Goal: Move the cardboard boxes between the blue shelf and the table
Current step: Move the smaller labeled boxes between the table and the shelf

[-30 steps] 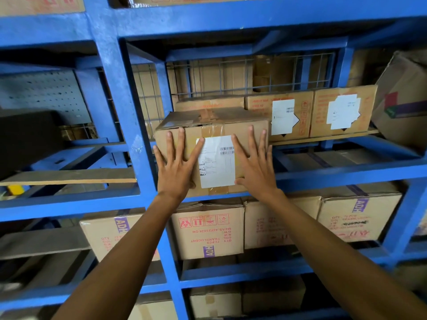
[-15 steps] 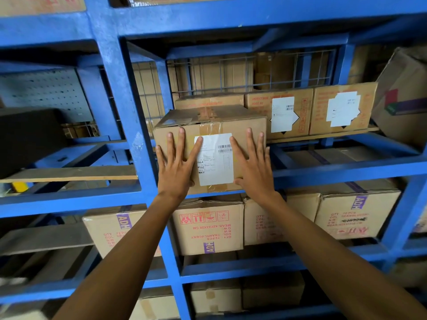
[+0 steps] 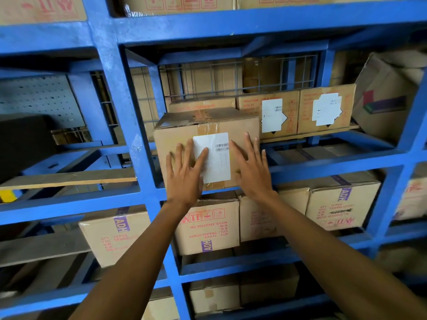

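Observation:
A taped cardboard box (image 3: 175,135) with a white barcode label stands at the front of a middle bay of the blue shelf (image 3: 138,112), against the upright post. My left hand (image 3: 184,174) lies flat on the box's front face, fingers straight and spread, thumb on the label. My right hand (image 3: 253,168) presses flat on the same face just right of the label. Neither hand curls round the box. No table is in view.
Behind and right of the box stand labelled boxes (image 3: 325,109) and a tilted carton (image 3: 388,98) at far right. Boxes printed ADH (image 3: 208,227) fill the bay below. A wire grid (image 3: 235,75) backs the bay. A bare wooden board (image 3: 67,179) lies in the left bay.
The box sits a little deeper in the bay, and both flat hands have slid lower on its front face. The view has shifted slightly.

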